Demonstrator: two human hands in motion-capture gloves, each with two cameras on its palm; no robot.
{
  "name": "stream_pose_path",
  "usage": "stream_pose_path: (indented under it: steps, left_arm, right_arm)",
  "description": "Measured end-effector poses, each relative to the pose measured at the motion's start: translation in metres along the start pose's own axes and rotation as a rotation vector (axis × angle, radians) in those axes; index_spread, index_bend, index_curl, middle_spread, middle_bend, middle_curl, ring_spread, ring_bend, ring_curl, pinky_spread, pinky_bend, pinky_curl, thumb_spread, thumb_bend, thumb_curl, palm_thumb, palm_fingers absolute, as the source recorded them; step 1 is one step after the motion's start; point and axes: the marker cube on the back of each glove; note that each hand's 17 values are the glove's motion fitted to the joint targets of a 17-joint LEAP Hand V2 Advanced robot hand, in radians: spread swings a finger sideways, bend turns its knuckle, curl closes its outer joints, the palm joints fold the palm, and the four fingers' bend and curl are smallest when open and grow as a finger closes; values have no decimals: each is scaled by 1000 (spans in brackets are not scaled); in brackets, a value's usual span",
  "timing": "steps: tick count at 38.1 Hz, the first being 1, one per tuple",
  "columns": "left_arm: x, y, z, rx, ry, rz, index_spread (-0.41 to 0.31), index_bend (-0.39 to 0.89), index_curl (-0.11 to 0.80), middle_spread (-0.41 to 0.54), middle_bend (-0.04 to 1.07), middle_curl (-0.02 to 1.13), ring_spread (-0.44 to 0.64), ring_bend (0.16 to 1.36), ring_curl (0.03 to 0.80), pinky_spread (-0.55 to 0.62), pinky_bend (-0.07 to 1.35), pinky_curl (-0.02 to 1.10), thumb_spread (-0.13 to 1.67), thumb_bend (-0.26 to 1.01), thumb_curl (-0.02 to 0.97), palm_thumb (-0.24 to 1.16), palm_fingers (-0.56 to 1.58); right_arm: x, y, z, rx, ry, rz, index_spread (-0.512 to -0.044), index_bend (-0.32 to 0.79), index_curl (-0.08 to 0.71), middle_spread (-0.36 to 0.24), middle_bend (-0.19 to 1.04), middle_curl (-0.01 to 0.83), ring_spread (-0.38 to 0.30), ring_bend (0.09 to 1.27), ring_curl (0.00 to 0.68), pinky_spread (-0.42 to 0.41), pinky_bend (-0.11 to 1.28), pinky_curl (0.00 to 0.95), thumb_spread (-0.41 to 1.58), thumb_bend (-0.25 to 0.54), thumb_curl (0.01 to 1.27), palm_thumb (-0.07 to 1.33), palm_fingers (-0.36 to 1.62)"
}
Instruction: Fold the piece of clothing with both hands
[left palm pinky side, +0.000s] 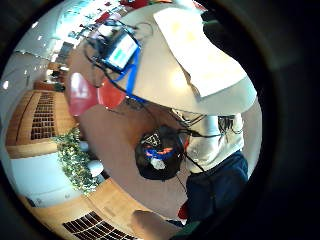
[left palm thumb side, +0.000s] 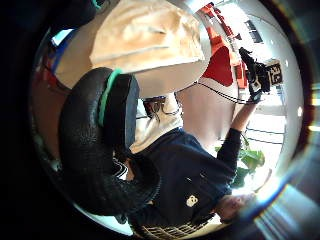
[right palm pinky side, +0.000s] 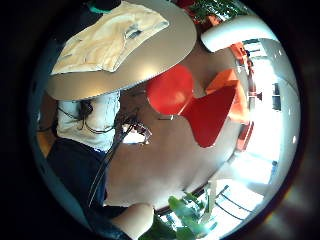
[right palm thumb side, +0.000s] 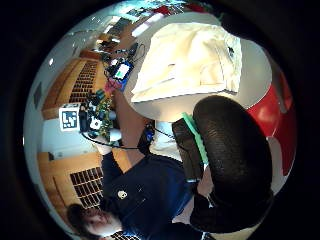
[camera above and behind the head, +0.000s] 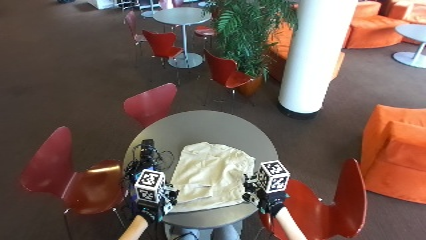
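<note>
Hovering at the near rim of the round table (camera above and behind the head: 200, 122): left hand (camera above and behind the head: 154, 206) and right hand (camera above and behind the head: 269, 199), raised on either side of the cream garment (camera above and behind the head: 210, 175), neither touching it. Fingers curled in on both, going by the thumb-side palm views, and nothing held. Between the two hands, the garment lying flat, spread across the near half of the tabletop, near hem just short of the rim. Looks like the start of the fold, no crease made yet. Next up, probably: dropping both hands to the near corners, pinching cloth on each side, lifting together and carrying the edge away toward the far side. Beyond the left hand, a small device with cables (camera above and behind the head: 146, 152). Farther off, red chairs (camera above and behind the head: 152, 102).
</note>
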Motion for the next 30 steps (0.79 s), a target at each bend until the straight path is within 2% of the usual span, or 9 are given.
stream_pose_path:
  steps: [1,5,9,13,14,20,24,30]
  left_arm:
    - [-1,-1,-3,6,-2,0,-66,309,84,-14,235,66,59,388,73,69,235,55,463,127,34,188,602]
    - [-10,-8,-19,44,-4,10,-94,313,150,-20,213,147,93,412,152,110,226,123,749,139,65,210,565]
    - [-16,-13,-25,71,22,13,-110,304,195,-24,192,187,113,413,183,132,212,156,941,135,92,214,553]
    - [-20,-15,-16,80,46,9,-119,290,230,-26,180,212,125,409,200,136,203,181,1064,128,119,221,549]
    - [-21,-15,-12,72,43,6,-121,281,237,-27,181,219,123,407,204,133,207,189,1087,127,124,225,556]
    - [-19,-29,37,-27,30,49,-125,200,261,-21,151,238,125,418,226,125,236,228,1173,160,181,328,509]
    - [-8,-35,66,-130,29,96,-114,110,252,15,131,240,148,459,251,140,298,263,1154,115,203,310,392]
    - [2,-63,113,-274,34,143,-115,109,244,53,143,239,174,486,265,165,387,302,1101,63,235,317,306]
  right_arm:
    - [0,0,-2,4,2,0,-174,212,61,-67,195,47,13,323,55,92,353,77,447,196,42,280,445]
    - [-3,-1,-15,39,14,8,-251,188,132,-84,190,96,20,341,118,128,371,147,747,232,70,331,409]
    - [-6,-3,-24,78,1,7,-293,185,174,-81,195,133,24,342,148,143,367,181,952,240,93,346,413]
    - [-10,-6,-23,104,-33,0,-314,176,201,-79,193,165,19,349,170,151,361,202,1085,235,111,350,427]
    - [-11,-7,-20,102,-36,-6,-314,157,203,-79,199,174,4,394,190,141,362,209,1115,234,116,352,487]
    - [3,-36,14,24,-14,-25,-324,132,214,-73,194,215,-26,425,224,104,390,242,1205,228,154,386,534]
    - [1,-46,28,-57,26,-13,-334,81,203,-70,188,238,-35,457,253,93,431,273,1193,217,185,430,489]
    - [0,-64,52,-152,84,10,-345,80,186,-67,174,256,-42,481,279,87,524,313,1136,205,237,530,444]
